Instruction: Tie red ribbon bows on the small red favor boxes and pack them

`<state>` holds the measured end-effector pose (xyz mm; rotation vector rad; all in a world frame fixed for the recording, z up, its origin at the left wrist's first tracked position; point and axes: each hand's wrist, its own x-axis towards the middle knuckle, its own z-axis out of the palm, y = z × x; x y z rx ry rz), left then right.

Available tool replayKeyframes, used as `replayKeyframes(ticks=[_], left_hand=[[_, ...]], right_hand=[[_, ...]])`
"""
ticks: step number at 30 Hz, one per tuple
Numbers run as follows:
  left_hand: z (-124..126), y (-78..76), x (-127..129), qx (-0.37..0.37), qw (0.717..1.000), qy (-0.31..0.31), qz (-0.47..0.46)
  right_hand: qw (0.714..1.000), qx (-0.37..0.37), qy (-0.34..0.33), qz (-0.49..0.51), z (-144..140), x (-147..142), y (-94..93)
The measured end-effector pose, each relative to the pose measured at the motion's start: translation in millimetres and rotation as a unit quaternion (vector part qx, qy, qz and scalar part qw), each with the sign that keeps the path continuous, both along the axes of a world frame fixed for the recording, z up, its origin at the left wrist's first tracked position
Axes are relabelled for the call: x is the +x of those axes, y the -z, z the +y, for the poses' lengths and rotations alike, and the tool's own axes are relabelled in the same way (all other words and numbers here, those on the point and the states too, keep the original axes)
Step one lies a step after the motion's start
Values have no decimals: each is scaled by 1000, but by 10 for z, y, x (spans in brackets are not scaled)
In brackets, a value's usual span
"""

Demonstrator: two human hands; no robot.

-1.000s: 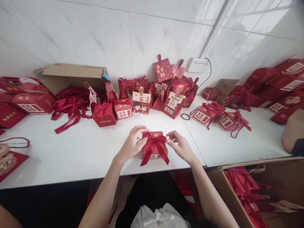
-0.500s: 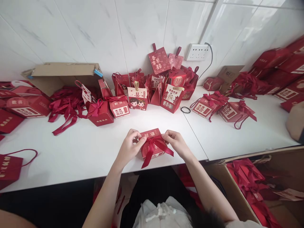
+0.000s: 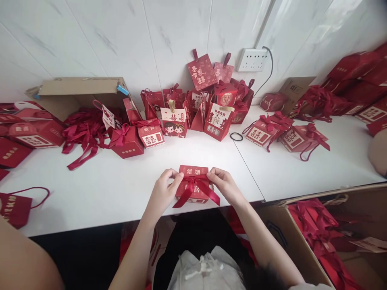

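Observation:
A small red gift box with gold characters lies near the front edge of the white table. A red ribbon bow is tied across it, its tails hanging toward me. My left hand pinches the bow's left loop at the box's left side. My right hand pinches the right loop at the box's right side. Both hands pull the loops apart.
Finished red boxes and bags crowd the back by the tiled wall. Loose ribbons spill from a cardboard box at the left. A carton of red boxes stands at lower right. Another person's arm shows at lower left.
The box has tilted flatter with its top turned toward me, and the bow loops are drawn tighter. The view has shifted down and right.

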<state>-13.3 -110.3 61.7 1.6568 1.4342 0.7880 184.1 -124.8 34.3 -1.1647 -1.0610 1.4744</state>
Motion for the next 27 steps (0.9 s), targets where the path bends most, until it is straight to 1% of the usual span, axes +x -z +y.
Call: replayKeyframes(ticks=[3, 5, 7, 8, 13, 15, 17, 19, 20, 22, 24, 25, 27], left_hand=[[29, 23, -45, -66, 995, 58, -45], [46, 35, -65, -114, 985, 97, -88], [52, 34, -74, -143, 975, 124, -121], [51, 27, -75, -147, 972, 131, -128], [43, -23, -74, -92, 977, 149, -124], [46, -22, -65, -93, 975, 154, -133], [46, -11, -46, -105, 974, 143, -144], [33, -7, -18, -95, 980, 121, -126], [22, -12, -3, -75, 986, 109, -102], [-5, -42, 19, -12, 995, 87, -45], [-30, -87, 24, 44, 996, 79, -2], [-38, -110, 19, 60, 995, 81, 9], [-47, -142, -4, 70, 993, 93, 22]], right_hand=[[999, -23, 17, 41, -47, 9, 24], [996, -47, 20, 70, -67, 22, 34], [994, -60, 27, 86, -76, 34, 43], [994, -62, 31, 89, -78, 39, 49], [994, -62, 36, 88, -87, 58, 75], [993, -62, 30, 91, -96, 62, 73], [994, -62, 22, 92, -106, 62, 63], [995, -59, 20, 82, -114, 61, 49], [995, -57, 22, 73, -117, 61, 42], [997, -51, 27, 55, -122, 63, 33], [997, -47, 27, 45, -125, 66, 30], [998, -46, 27, 45, -127, 68, 31], [997, -47, 26, 48, -128, 68, 34]])
